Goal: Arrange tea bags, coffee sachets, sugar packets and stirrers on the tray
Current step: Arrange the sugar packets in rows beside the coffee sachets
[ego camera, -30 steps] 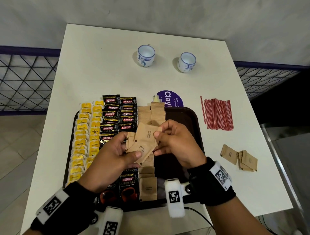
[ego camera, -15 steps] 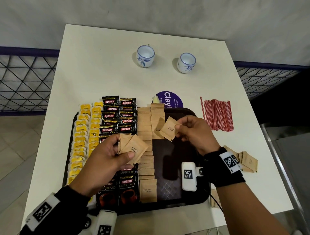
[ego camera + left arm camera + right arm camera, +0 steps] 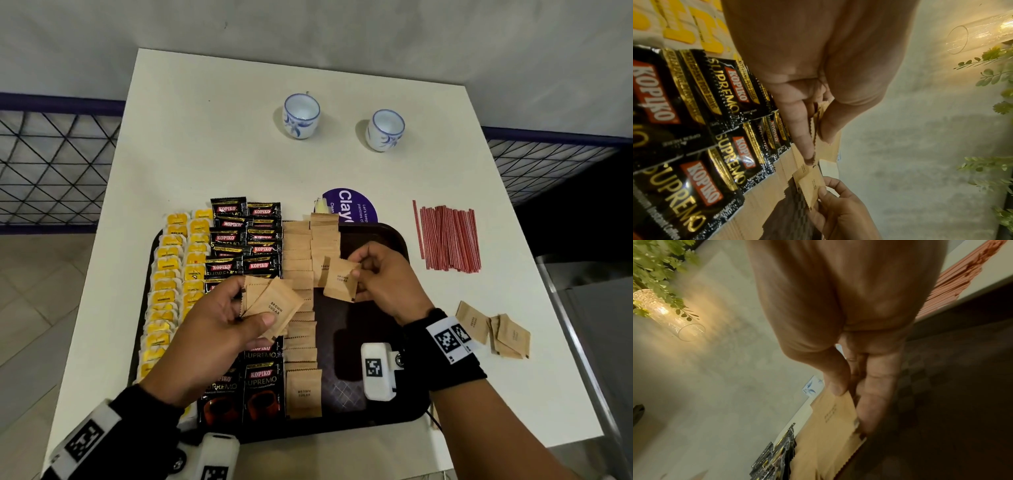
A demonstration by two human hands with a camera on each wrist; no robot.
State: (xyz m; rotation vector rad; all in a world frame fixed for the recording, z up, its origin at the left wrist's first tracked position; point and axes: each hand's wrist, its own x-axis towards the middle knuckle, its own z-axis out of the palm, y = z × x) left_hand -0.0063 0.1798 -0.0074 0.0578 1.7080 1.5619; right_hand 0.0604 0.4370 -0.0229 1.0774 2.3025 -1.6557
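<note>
Over the dark tray [image 3: 383, 236] on the white table [image 3: 212, 147], the right hand [image 3: 383, 277] pinches a single brown sugar packet [image 3: 340, 279] by its right edge, thumb on top and fingers [image 3: 875, 395] curled beneath, so the packet juts out leftward from the fingertips, tilted and held above the second sugar column [image 3: 323, 236]. The left hand [image 3: 219, 329] grips a small fan of brown sugar packets [image 3: 270, 305] between thumb and curled fingers [image 3: 797, 120], the packets sticking out to the right of the thumb, above the first sugar column [image 3: 301, 342] that runs down the tray. Left of the sugar lie two columns of black Kopiko coffee sachets [image 3: 245, 240], and further left two columns of yellow tea bags [image 3: 171, 274]. A flat bundle of red stirrers [image 3: 448, 236] rests on the table to the right of the tray, with a few loose sugar packets [image 3: 493, 329] nearer the front edge. Two blue-and-white cups [image 3: 301, 116] stand well apart from the tray at the far side.
</note>
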